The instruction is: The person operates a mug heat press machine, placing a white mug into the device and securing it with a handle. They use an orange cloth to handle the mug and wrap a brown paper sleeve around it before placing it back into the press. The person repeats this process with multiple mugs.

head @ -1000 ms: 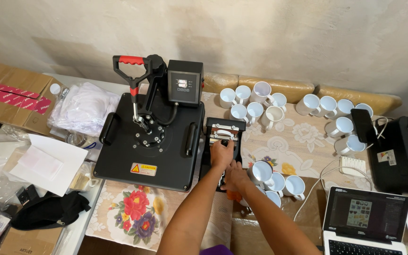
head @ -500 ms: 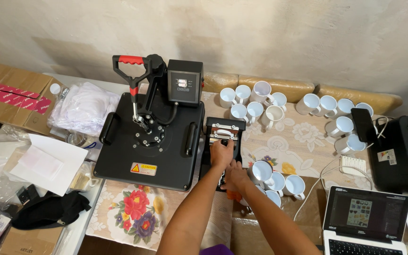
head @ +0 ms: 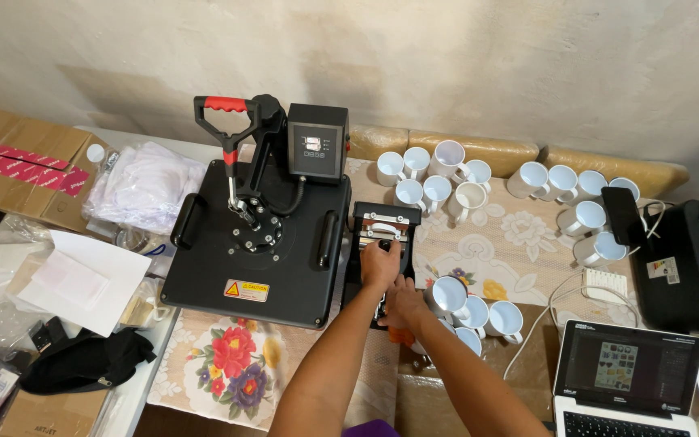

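Note:
A small black mug press (head: 385, 220) stands on the flowered tablecloth, right of the big flat heat press (head: 256, 243). My left hand (head: 380, 264) lies on top of the mug press, fingers closed around a black knob at its middle. My right hand (head: 403, 303) is just behind it, nearer to me, with fingers curled over the front end of the mug press. What lies under that hand is hidden. A few white mugs (head: 479, 311) stand close to the right of my right hand.
More white mugs (head: 434, 174) cluster behind the mug press and at the back right (head: 569, 190). An open laptop (head: 629, 380) and a black printer (head: 673, 263) are on the right. Cardboard boxes (head: 26, 162), white fabric (head: 143, 186) and papers (head: 74, 275) fill the left.

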